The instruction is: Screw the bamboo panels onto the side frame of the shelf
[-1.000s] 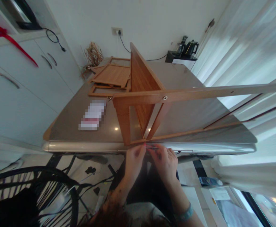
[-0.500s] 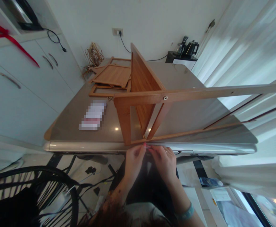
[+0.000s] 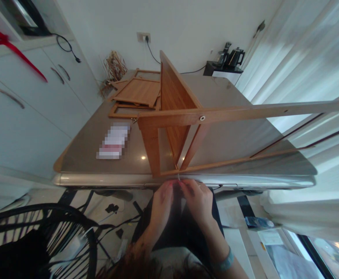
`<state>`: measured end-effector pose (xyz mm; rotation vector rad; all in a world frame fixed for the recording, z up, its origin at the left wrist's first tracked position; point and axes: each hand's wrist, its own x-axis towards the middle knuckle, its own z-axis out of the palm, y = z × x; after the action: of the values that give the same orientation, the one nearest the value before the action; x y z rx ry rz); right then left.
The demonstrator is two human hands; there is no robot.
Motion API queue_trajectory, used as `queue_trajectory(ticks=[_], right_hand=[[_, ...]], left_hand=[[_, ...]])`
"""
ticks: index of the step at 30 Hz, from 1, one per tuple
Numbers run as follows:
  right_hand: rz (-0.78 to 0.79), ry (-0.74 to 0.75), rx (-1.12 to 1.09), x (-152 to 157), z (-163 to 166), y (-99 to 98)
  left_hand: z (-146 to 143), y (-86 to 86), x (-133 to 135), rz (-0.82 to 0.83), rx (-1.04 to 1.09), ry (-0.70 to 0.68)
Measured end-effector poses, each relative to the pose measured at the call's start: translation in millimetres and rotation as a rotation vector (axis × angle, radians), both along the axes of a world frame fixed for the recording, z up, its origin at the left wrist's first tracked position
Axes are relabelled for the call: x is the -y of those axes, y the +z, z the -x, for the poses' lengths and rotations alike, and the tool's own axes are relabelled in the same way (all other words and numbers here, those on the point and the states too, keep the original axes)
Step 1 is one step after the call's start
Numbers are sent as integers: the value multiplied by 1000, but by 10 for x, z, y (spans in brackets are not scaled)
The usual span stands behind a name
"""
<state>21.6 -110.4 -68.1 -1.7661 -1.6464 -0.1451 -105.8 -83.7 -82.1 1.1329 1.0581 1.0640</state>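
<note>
Just below the table's front edge, my left hand (image 3: 161, 204) and my right hand (image 3: 198, 200) are close together, both with pinched fingers. A thin pale sliver (image 3: 179, 177) sticks up from my right fingertips; it is too small to name. Whatever my left fingers pinch is hidden. Directly beyond my hands stands a part-built wooden frame (image 3: 172, 118), with a slatted wooden panel (image 3: 173, 87) upright inside it. The frame's long rail reaches out to the right, and a round metal fitting (image 3: 202, 118) shows on it.
More wooden panels (image 3: 138, 91) lie at the table's back left, with a blurred-out paper (image 3: 113, 141) nearer me. Small metal hardware (image 3: 133, 120) sits by the frame corner. A black chair (image 3: 90, 232) is at lower left. A kettle (image 3: 235, 58) stands behind the table (image 3: 85, 155).
My fingertips have drawn slightly apart, the left hand moving down and left. The pale sliver now shows upright at my right fingertips. The view has shifted slightly.
</note>
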Motion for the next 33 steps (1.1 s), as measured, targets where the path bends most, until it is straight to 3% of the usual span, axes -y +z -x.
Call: queue_trajectory(ticks=[6,11,15,21,28,33], right_hand=[[-25,-16,60,21,53,32],[-37,-23,190,2,56,42],[0,-10,160,-19,119,13],[106,-23,-99,-28,227,37],[289,111,-730,-40,299,197],[314,136,-818,-65,315,218]], left_hand=[[50,-48,54,-121,-129,-111],[38,-106,104,-79,-152,-146],[39,-121,97,-99,-165,-130],[96,-84,34,-104,-231,-106],[76,-138,22,167,-43,-32],[118,-28,-39,94,-28,101]])
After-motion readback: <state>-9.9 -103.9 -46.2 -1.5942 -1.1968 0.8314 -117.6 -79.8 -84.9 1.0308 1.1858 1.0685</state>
